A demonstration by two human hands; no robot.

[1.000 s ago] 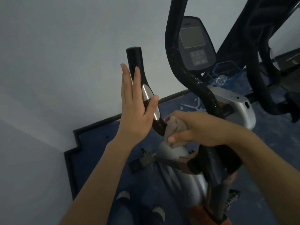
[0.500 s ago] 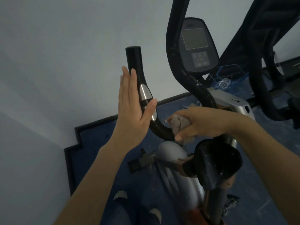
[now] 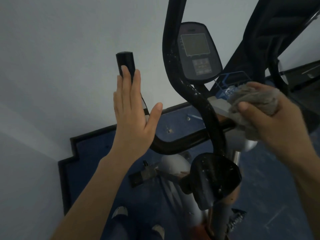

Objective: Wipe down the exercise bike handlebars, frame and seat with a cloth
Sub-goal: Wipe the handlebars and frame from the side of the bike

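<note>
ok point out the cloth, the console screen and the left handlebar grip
cloth [image 3: 256,99]: head view, on the bunched grey fabric above the thumb
console screen [image 3: 194,45]: head view, middle of the display
left handlebar grip [image 3: 125,64]: head view, upper black end above the fingertips

Single head-worn view, close, angled down over handlebar [image 3: 174,141].

floor: blue carpet [image 3: 97,158] with black edging along the wall
on it: exercise bike [image 3: 174,172] standing, small white scraps
</note>
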